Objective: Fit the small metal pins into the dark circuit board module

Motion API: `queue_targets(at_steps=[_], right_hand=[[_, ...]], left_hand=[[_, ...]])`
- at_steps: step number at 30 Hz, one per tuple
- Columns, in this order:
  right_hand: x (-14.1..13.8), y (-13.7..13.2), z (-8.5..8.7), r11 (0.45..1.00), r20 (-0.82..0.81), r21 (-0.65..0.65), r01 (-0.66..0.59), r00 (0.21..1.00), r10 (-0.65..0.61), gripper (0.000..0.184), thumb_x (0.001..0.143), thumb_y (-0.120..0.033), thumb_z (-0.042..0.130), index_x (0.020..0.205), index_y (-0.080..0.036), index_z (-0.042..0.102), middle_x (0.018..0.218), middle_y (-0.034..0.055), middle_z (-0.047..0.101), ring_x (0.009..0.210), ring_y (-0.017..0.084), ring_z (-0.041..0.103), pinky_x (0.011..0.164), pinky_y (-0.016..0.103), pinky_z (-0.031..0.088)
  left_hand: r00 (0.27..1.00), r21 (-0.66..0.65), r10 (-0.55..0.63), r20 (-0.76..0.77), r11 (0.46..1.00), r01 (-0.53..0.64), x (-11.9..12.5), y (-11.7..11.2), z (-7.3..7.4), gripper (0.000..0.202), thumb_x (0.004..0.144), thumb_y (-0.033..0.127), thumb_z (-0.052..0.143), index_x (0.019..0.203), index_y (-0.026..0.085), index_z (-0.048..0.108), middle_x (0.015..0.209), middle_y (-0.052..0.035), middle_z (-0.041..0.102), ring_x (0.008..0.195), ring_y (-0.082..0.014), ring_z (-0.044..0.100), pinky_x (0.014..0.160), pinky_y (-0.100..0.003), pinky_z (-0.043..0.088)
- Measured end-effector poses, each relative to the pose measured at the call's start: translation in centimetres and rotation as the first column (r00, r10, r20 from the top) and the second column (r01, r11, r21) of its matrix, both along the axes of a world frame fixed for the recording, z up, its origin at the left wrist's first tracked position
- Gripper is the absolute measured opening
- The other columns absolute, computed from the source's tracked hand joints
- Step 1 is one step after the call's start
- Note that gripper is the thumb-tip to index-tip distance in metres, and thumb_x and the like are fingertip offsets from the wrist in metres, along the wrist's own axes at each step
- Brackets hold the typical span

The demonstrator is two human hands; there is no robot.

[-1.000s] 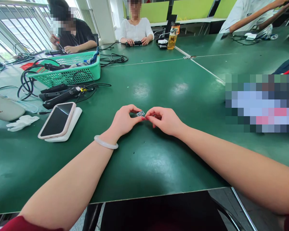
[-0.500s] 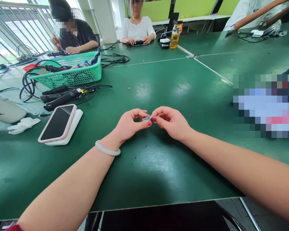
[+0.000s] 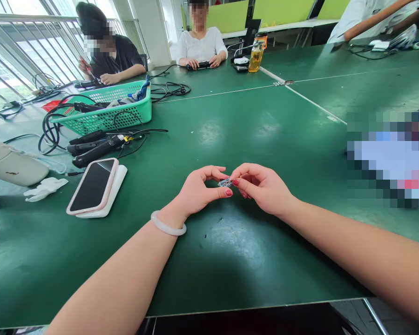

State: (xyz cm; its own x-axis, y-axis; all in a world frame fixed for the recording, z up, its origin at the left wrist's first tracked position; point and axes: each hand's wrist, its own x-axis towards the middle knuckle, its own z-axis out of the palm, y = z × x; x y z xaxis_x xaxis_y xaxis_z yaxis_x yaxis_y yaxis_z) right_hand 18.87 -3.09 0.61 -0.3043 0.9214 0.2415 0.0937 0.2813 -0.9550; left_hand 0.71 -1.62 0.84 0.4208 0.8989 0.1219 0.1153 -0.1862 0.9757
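Observation:
A small, flat circuit-board-like piece [image 3: 225, 183] is pinched between both of my hands just above the green table [image 3: 230, 260]. My left hand [image 3: 199, 190], with a pale bangle on the wrist, grips its left end between thumb and forefinger. The piece's right end sits between the fingertips of my right hand [image 3: 261, 187], whose other fingers are curled under. The two hands meet at the piece, near the table's middle.
A phone [image 3: 92, 185] lies on a white pad at left, beside black corded tools [image 3: 94, 146] and a green basket [image 3: 104, 111]. A white glove [image 3: 43, 188] and a beige pouch [image 3: 10, 167] lie further left. Two people sit at the far side; an orange bottle [image 3: 257, 53] stands there.
My hands and the small piece have shifted slightly toward me and to the right in view as my head moved. The piece has tilted flatter between my fingertips.

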Motion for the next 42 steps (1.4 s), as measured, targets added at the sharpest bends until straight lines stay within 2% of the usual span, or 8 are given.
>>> queue_targets(at_steps=[4,9,12,17,20,23,30,42], right_hand=[[0.1,-0.4,0.1,0.983,0.115,0.179,0.035,0.992,-0.056,0.011,0.083,-0.028,0.057,0.081,-0.018,0.061,0.073,0.0002,0.059,0.050,0.007,0.049,0.050,0.023,0.044],[0.4,-0.8,0.7,0.895,0.220,0.444,0.036,0.964,-0.148,0.010,0.084,-0.021,0.054,0.083,-0.021,0.064,0.086,0.0028,0.064,0.061,0.009,0.055,0.057,0.024,0.048],[0.8,-0.4,0.6,0.861,0.287,0.507,0.039,0.934,-0.212,0.015,0.084,-0.019,0.053,0.091,-0.023,0.065,0.088,0.0026,0.065,0.066,0.011,0.057,0.060,0.025,0.048],[1.6,1.4,-0.7,0.921,0.588,0.387,0.038,0.759,-0.279,0.017,0.081,-0.020,0.057,0.096,-0.023,0.065,0.101,0.0019,0.062,0.062,0.010,0.055,0.065,0.027,0.048],[1.8,2.1,-1.1,0.947,0.710,0.320,0.010,0.660,-0.246,0.014,0.081,-0.020,0.057,0.092,-0.022,0.066,0.098,0.0020,0.062,0.074,0.013,0.058,0.071,0.029,0.048],[1.6,2.3,-0.9,0.962,0.757,0.271,-0.010,0.620,-0.207,0.011,0.083,-0.020,0.055,0.085,-0.021,0.066,0.091,0.0022,0.062,0.081,0.016,0.058,0.073,0.029,0.046],[1.4,2.1,-0.5,0.973,0.764,0.227,-0.039,0.627,-0.153,0.013,0.085,-0.019,0.053,0.078,-0.019,0.064,0.083,0.0022,0.060,0.077,0.015,0.056,0.070,0.027,0.042],[1.3,2.8,-0.6,0.978,0.738,0.205,-0.045,0.664,-0.124,0.016,0.084,-0.020,0.053,0.078,-0.020,0.068,0.087,0.0018,0.060,0.078,0.013,0.056,0.071,0.025,0.041]], left_hand=[[0.996,-0.072,-0.017,0.088,0.997,0.024,-0.2,-0.1,-0.1,0.028,0.062,0.034,0.077,0.075,0.015,0.061,0.095,-0.0083,0.066,0.111,-0.0262,0.053,0.093,-0.040,0.039],[0.980,-0.136,-0.057,0.189,0.987,0.083,-0.3,-0.1,-0.2,0.027,0.062,0.031,0.078,0.077,0.015,0.062,0.101,-0.0085,0.065,0.109,-0.0246,0.055,0.094,-0.039,0.039],[0.978,-0.156,-0.013,0.210,0.987,0.046,-0.5,0.1,-0.2,0.028,0.061,0.030,0.079,0.077,0.014,0.062,0.101,-0.0082,0.064,0.101,-0.0215,0.058,0.092,-0.037,0.040],[0.963,-0.202,0.136,0.231,0.975,-0.089,-0.6,0.3,-0.1,0.030,0.059,0.029,0.079,0.077,0.016,0.059,0.097,-0.0049,0.065,0.083,-0.0140,0.059,0.084,-0.033,0.043],[0.968,-0.188,0.133,0.212,0.978,-0.093,-0.6,0.4,-0.2,0.031,0.060,0.029,0.079,0.078,0.016,0.058,0.093,-0.0036,0.065,0.083,-0.0131,0.059,0.082,-0.031,0.044],[0.985,-0.137,0.105,0.139,0.987,-0.086,-0.6,0.5,-0.4,0.031,0.060,0.030,0.078,0.079,0.016,0.058,0.095,-0.0042,0.065,0.085,-0.0142,0.058,0.084,-0.032,0.044],[0.986,0.021,0.043,-0.162,0.999,-0.040,-0.1,0.5,-0.6,0.030,0.064,0.036,0.075,0.083,0.016,0.061,0.092,-0.0057,0.066,0.089,-0.0177,0.059,0.087,-0.036,0.042],[0.988,-0.015,0.102,-0.118,0.994,-0.104,0.1,0.7,-0.7,0.030,0.067,0.036,0.073,0.085,0.016,0.059,0.089,-0.0038,0.065,0.083,-0.0147,0.058,0.084,-0.034,0.044]])
